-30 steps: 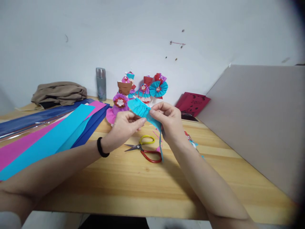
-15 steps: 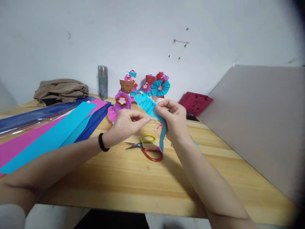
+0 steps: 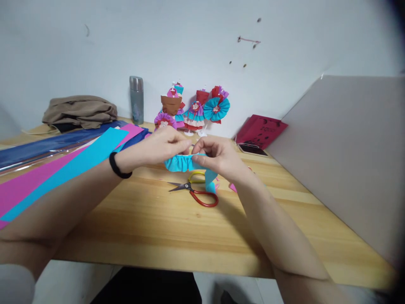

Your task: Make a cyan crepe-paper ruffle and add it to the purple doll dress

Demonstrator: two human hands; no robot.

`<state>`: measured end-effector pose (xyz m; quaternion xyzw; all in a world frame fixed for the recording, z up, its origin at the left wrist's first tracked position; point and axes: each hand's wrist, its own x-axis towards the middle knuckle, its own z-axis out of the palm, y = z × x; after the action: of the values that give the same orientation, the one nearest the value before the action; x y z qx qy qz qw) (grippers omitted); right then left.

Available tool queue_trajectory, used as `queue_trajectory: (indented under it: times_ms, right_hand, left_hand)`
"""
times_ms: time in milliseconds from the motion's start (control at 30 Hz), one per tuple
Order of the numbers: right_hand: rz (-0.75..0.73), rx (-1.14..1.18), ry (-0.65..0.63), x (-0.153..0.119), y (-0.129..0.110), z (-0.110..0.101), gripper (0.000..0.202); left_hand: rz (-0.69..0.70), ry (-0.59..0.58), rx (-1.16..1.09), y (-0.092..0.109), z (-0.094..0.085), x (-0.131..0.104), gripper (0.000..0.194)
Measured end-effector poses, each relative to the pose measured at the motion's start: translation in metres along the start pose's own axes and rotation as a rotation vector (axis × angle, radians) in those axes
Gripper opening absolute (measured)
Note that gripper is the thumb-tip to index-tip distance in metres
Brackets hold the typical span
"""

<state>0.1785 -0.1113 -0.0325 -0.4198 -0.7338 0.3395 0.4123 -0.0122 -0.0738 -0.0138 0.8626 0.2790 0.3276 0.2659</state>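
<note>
in the head view, your right hand (image 3: 218, 156) pinches the turquoise strip (image 3: 179, 164) between thumb and fingers. your left hand (image 3: 167, 145) has its fingertips drawn together at the strip's upper edge — whether they grip it, i can't tell. the strip is held above the middle of the table (image 3: 142, 228), gathered at its left part, its loose end hanging past your right fingers in front of the scissors' handles. the scissors (image 3: 186, 186) lie open below, blades toward the table's left edge. coloured sheets (image 3: 79, 162) spread along that left edge; a brown cloth (image 3: 80, 110) sits by the far left corner — a flask (image 3: 136, 103) and dressed figures (image 3: 195, 114) stand along the far edge.
</note>
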Motion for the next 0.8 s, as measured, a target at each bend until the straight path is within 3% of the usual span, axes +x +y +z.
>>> queue_trajectory:
  times_ms: [100, 467, 800]
  right_hand:
    - [-0.017, 0.023, 0.014, 0.000, 0.002, 0.000, 0.013]
    - [-0.054, -0.139, 0.124, 0.000, 0.005, -0.006, 0.019]
    - [-0.011, -0.081, 0.161, -0.004, -0.006, -0.011, 0.022]
  left_hand:
    - [-0.062, -0.208, -0.143, -0.001, 0.009, 0.002, 0.054]
    - [-0.020, -0.256, -0.319, 0.001, 0.006, 0.002, 0.038]
    - [-0.039, -0.212, -0.232, -0.006, 0.001, 0.003, 0.028]
